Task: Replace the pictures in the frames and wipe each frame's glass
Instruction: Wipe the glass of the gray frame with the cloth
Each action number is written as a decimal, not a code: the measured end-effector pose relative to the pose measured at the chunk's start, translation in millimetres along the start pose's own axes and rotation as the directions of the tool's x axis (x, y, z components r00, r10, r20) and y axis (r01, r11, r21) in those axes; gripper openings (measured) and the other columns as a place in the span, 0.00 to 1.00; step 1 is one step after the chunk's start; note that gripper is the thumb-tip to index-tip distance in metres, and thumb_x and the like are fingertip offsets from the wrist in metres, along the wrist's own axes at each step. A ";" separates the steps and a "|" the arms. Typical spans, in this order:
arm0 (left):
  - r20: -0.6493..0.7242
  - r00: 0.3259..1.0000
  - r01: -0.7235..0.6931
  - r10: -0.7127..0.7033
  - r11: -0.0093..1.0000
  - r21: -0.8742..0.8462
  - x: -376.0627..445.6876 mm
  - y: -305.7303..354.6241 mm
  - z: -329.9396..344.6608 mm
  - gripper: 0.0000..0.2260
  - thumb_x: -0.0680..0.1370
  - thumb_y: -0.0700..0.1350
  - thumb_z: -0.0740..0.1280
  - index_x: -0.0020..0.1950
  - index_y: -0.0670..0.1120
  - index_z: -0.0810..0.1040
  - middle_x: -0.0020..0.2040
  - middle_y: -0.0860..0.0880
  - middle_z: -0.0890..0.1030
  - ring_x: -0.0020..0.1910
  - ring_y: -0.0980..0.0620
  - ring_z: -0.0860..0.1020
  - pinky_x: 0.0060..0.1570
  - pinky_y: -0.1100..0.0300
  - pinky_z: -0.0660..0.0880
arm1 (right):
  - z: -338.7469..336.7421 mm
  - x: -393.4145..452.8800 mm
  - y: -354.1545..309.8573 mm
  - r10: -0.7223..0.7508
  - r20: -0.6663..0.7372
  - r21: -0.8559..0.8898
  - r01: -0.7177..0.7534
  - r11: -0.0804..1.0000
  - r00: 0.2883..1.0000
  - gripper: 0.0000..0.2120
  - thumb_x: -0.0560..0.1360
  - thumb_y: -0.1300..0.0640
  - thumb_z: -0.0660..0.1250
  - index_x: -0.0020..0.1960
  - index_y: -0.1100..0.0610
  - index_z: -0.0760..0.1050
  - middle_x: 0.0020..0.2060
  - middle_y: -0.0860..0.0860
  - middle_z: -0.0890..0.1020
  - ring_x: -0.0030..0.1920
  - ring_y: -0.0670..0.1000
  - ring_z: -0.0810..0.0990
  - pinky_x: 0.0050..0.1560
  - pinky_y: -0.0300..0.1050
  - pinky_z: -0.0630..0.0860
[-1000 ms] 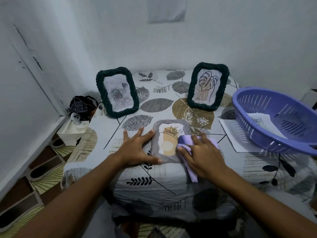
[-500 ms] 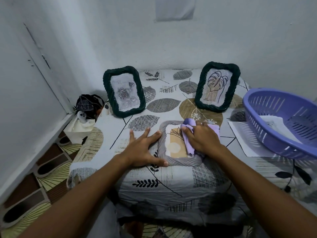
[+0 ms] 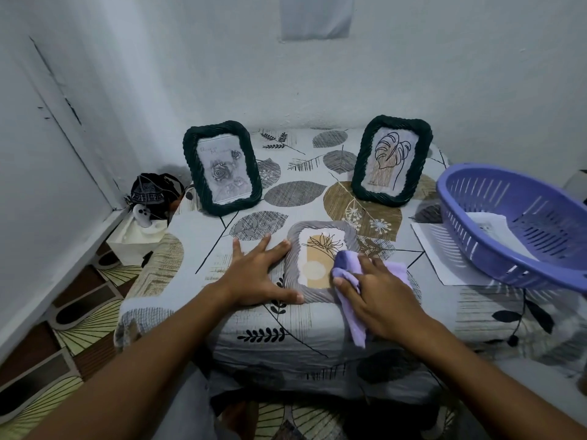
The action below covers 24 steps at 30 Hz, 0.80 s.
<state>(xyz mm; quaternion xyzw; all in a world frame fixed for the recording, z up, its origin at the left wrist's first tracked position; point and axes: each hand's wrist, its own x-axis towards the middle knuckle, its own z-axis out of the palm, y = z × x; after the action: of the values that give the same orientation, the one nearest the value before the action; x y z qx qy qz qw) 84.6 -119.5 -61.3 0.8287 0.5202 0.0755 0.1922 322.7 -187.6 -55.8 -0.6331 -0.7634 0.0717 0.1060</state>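
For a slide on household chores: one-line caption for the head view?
Left hand steadies a grey frame lying flat while the right hand wipes its glass with a purple cloth.

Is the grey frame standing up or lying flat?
Lying flat: the grey frame rests face up on the tablecloth, unlike the two dark frames.

A flat frame lies near the table's front edge, midway across. The left hand rests on the table just left of it; the right hand presses a cloth on its right side (cloth trailing over the edge). Two frames stand behind: one far left, one far right. A basket sits right, on a sheet, with paper in it.
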 end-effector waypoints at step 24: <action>0.030 1.000 0.001 0.000 0.999 -0.038 -1.5 2.6 -6.1 0.54 0.57 0.74 0.67 0.78 0.54 0.53 0.79 0.47 0.52 0.77 0.55 0.41 0.68 0.38 0.27 | 18.1 115.8 -18.5 0.007 0.038 -0.016 -0.006 1.000 0.999 0.25 0.81 0.41 0.47 0.70 0.50 0.69 0.75 0.57 0.58 0.76 0.62 0.50 0.72 0.62 0.48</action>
<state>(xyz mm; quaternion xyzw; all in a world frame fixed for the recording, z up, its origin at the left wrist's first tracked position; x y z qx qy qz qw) 84.1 -120.3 -54.5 0.8257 0.5161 0.0729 0.2157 280.2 -77.0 -60.6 -0.6351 -0.7637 0.0779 0.0862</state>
